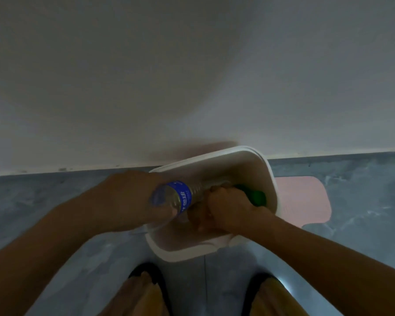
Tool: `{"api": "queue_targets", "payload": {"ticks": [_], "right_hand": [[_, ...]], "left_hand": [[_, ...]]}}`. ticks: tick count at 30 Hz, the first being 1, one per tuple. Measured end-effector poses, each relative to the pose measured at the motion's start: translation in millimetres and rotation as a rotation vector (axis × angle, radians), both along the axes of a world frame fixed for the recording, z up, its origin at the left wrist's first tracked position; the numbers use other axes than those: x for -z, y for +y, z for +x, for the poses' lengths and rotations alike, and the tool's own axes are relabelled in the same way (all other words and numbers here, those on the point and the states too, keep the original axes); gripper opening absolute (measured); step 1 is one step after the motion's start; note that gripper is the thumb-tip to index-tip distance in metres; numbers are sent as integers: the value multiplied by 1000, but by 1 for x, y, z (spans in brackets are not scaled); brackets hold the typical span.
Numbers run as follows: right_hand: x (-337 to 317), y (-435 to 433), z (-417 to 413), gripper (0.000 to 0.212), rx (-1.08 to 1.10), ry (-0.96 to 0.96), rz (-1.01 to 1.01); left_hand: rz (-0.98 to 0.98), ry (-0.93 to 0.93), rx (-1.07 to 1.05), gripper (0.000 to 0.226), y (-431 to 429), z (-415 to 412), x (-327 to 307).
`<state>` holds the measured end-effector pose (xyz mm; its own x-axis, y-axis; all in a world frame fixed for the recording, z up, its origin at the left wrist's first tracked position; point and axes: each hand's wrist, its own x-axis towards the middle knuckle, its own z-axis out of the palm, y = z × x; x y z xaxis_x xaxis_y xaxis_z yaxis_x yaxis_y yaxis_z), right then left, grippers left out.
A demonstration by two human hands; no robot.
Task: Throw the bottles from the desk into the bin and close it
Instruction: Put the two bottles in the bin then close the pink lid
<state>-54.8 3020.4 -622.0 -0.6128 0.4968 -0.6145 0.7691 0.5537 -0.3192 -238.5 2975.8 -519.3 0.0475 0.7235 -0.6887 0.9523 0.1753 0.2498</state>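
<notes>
A white bin [269,176] stands open on the floor against the wall. My left hand [128,199] holds a clear plastic bottle [176,198] with a blue label over the bin's left rim, its base towards me. My right hand [226,208] is closed around a green bottle [255,197] that points down into the bin; most of it is hidden by my fist. Both hands are over the bin's mouth and nearly touch.
A pink lid-like panel [306,199] lies on the floor to the right of the bin. The pale wall [192,76] rises right behind it. The grey marbled floor [43,201] spreads to both sides. My feet in dark sandals [146,277] stand just before the bin.
</notes>
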Motion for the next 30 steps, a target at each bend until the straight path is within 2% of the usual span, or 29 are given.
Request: {"api": "queue_targets", "payload": {"ticks": [2,4,9,14,18,23,26,30], "right_hand": [[-9,5,8,41,6,62,-63],[-20,14,18,37,26,131,-62],[-49,32,56,25,142,429,127],[-45,34,89,16,273,714,304],[-29,31,110,17,456,892,410],[-2,27,136,18,711,895,484],[21,26,151,18,779,843,472],[52,21,166,19,858,749,440]], "left_hand": [[47,39,129,52,6,8,4],[47,48,227,44,12,16,11],[113,155,361,63,34,36,25],[295,204,480,45,37,54,41],[450,145,440,43,36,55,44],[552,102,377,46,31,66,65],[523,103,336,43,26,67,80],[533,179,388,42,19,65,89]]}}
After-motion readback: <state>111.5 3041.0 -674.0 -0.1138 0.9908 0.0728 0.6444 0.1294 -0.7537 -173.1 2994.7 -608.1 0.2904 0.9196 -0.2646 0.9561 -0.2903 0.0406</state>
